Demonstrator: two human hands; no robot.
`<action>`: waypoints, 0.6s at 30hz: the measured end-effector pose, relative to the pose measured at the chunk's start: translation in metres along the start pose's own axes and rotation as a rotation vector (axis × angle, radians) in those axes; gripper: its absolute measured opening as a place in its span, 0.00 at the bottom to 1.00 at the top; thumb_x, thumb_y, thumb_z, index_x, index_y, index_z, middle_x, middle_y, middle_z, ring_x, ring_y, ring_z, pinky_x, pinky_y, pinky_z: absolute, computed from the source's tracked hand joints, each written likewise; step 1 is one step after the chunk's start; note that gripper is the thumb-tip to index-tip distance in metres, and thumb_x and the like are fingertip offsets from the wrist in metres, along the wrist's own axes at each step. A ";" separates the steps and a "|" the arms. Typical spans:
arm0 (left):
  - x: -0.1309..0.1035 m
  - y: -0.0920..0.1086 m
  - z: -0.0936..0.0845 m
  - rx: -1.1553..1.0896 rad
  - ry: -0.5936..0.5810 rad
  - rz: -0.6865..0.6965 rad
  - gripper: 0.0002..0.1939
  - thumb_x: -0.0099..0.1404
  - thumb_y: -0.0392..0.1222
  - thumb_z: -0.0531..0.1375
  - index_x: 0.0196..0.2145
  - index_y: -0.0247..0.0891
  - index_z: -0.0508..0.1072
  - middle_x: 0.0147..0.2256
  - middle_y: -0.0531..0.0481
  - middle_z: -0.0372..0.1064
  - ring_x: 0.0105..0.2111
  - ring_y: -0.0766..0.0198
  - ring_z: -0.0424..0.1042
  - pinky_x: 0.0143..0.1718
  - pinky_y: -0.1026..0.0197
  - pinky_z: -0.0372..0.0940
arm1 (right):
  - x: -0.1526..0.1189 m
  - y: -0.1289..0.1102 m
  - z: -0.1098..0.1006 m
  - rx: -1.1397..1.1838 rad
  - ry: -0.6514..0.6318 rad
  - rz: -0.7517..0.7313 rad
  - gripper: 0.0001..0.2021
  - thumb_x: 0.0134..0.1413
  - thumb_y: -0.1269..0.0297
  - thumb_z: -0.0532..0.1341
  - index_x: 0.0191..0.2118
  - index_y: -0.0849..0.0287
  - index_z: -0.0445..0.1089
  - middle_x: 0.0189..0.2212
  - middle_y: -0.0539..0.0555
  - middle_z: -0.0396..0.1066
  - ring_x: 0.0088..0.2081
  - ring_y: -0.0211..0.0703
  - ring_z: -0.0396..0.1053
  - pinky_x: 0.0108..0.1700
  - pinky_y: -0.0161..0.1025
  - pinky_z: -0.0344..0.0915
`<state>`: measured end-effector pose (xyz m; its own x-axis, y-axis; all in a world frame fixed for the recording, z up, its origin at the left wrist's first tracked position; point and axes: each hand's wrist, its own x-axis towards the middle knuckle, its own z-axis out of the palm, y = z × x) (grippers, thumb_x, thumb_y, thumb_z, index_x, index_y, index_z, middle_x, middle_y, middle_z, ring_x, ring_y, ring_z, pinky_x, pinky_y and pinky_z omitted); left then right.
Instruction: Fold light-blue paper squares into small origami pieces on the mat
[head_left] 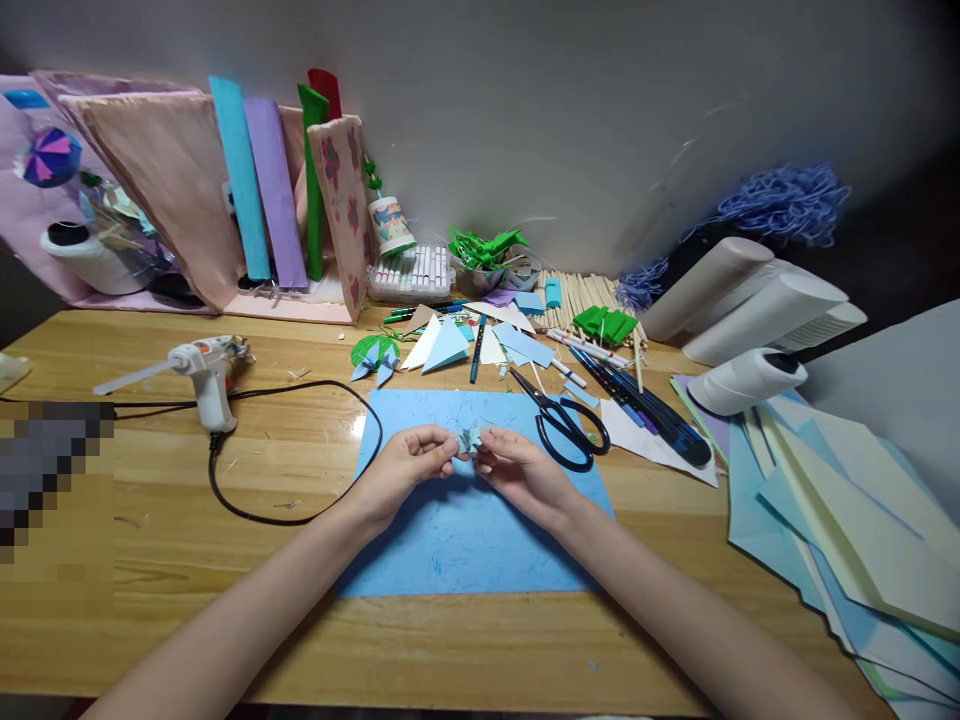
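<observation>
A small folded piece of pale blue-green paper (469,441) is held up between both hands, above a blue mat (480,540). My left hand (420,457) pinches its left side between thumb and fingers. On its right side, my right hand (517,468) pinches it the same way. Black-handled scissors (564,420) lie open at the mat's upper right, just beyond my right hand. Folded blue paper petals (375,364) rest by a green disc (373,350) past the mat's upper left corner.
A white glue gun (210,385) with a looping black cable (281,521) stands to the left. Paper scraps (448,345), pens (622,392) and green strips (487,247) lie toward the wall. Paper sheets (847,510) and a thread spool (746,381) are at the right.
</observation>
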<state>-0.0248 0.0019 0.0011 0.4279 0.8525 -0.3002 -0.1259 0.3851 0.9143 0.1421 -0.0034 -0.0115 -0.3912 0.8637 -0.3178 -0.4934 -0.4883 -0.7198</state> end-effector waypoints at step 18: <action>-0.014 0.000 0.011 0.737 0.319 0.495 0.05 0.57 0.38 0.57 0.25 0.34 0.68 0.25 0.52 0.66 0.25 0.68 0.64 0.28 0.65 0.59 | -0.006 -0.002 0.007 -0.636 0.117 -0.429 0.11 0.39 0.65 0.67 0.19 0.61 0.65 0.20 0.46 0.58 0.24 0.33 0.56 0.27 0.34 0.50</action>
<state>-0.0213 -0.0139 0.0079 0.1979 0.9580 0.2076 0.4169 -0.2739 0.8667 0.1400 -0.0089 -0.0036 -0.1652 0.9858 0.0312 -0.0282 0.0269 -0.9992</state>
